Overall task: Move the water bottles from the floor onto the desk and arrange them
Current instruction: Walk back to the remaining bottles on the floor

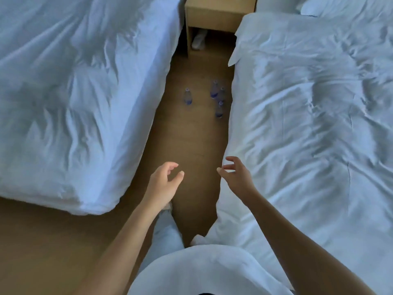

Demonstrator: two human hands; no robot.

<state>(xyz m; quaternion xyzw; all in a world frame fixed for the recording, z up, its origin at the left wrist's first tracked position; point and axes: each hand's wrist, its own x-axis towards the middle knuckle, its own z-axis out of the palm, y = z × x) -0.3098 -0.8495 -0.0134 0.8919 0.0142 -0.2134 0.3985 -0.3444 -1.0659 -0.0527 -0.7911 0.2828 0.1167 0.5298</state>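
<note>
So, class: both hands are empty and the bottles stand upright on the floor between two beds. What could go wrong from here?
1. Three water bottles stand bunched by the right bed; grabbing one could topple its neighbours.
2. The lone bottle stands apart and might be overlooked.
3. The left hand and right hand must carry four bottles; taking them all at once risks a drop.

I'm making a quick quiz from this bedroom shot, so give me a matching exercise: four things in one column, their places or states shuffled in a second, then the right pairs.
Things:
1. lone bottle
2. cluster of three bottles
3. left hand
4. nightstand

Places or states:
A. at the far end of the aisle, between the beds
B. empty, fingers loosely curled, above the floor
C. upright near the left bed
D. upright close to the right bed

Pairs: 1-C, 2-D, 3-B, 4-A
</note>
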